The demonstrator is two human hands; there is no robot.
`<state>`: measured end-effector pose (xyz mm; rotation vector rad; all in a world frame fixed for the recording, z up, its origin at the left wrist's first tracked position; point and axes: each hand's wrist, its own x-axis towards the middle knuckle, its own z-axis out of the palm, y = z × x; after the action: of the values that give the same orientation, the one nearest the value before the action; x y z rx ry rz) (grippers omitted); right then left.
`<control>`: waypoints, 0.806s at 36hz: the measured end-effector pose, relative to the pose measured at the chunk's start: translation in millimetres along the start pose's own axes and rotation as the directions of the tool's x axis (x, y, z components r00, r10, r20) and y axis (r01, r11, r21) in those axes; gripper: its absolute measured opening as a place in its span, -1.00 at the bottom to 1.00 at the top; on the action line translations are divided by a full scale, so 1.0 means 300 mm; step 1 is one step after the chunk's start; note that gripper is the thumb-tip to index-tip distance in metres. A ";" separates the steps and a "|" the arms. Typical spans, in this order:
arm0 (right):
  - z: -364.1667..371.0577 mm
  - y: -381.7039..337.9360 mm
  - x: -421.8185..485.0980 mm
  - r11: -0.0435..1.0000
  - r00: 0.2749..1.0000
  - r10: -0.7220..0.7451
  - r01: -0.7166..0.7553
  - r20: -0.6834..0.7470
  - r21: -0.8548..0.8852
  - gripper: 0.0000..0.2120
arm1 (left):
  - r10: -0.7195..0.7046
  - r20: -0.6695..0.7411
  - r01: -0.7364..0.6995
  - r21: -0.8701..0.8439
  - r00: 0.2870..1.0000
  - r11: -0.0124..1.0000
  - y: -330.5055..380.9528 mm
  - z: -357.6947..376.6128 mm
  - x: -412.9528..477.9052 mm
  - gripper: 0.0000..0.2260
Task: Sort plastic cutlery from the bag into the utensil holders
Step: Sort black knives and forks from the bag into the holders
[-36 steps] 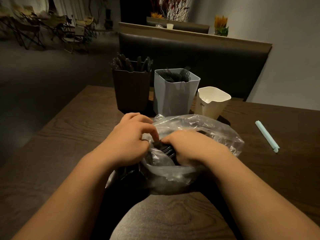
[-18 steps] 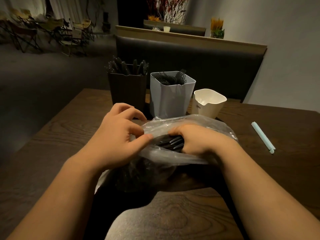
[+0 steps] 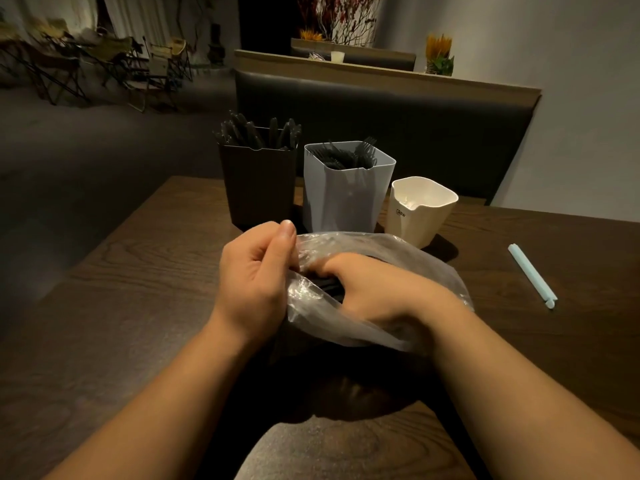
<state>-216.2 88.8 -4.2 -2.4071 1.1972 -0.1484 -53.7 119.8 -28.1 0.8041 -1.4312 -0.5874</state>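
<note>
A clear plastic bag (image 3: 408,258) lies on the dark wooden table (image 3: 131,292) in front of me. My left hand (image 3: 256,278) pinches the bag's left edge and holds its mouth apart. My right hand (image 3: 377,289) is inside the bag, fingers curled round dark cutlery (image 3: 329,289) that is mostly hidden. Behind the bag stand three holders: a black one (image 3: 258,185) full of black utensils, a grey one (image 3: 343,192) with black forks, and a cream one (image 3: 420,209) that looks empty.
A pale blue pen-like stick (image 3: 531,275) lies on the table to the right. A dark padded bench back (image 3: 381,126) runs behind the holders. Folding chairs (image 3: 104,64) stand far off at the left.
My left hand has turned upright and lifted the bag's edge. My right hand has pushed deeper into the bag, covering the fork tines seen before.
</note>
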 end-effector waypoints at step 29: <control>-0.075 0.047 -0.047 0.436 0.912 0.039 0.352 -0.408 0.829 -0.84 | 0.030 0.184 -0.138 0.609 0.982 0.781 -0.008 -0.050 0.026 -0.84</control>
<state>-241.6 84.8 11.2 -1.5004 0.6836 -1.0750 -38.1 114.1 -24.4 1.2203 -1.8403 -0.0911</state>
